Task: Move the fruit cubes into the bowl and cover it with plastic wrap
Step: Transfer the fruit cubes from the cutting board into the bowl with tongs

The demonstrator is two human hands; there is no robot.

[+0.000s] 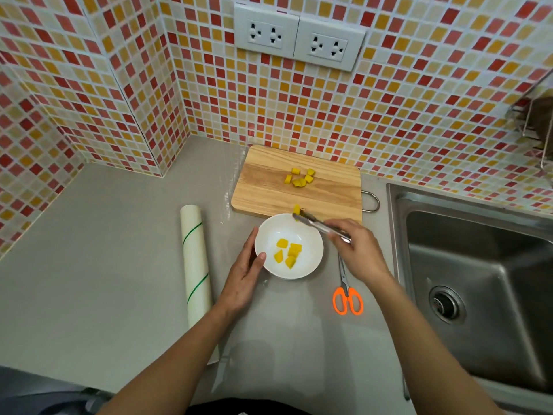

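A white bowl (311,235) stands on the grey counter in front of a wooden cutting board (269,187). Several yellow fruit cubes (287,252) lie inside the bowl, and several more fruit cubes (300,177) sit near the board's far side. My left hand (244,278) rests against the bowl's left rim, thumb on the edge. My right hand (357,250) grips metal tongs (317,224), whose tips pinch one yellow cube (296,209) at the bowl's far rim. A roll of plastic wrap (195,265) lies left of the bowl.
Orange-handled scissors (347,296) lie right of the bowl, partly under my right wrist. A steel sink (478,280) fills the right side. Tiled walls with two sockets (299,40) close the back and left. A loose sheet of clear wrap lies on the counter under the bowl.
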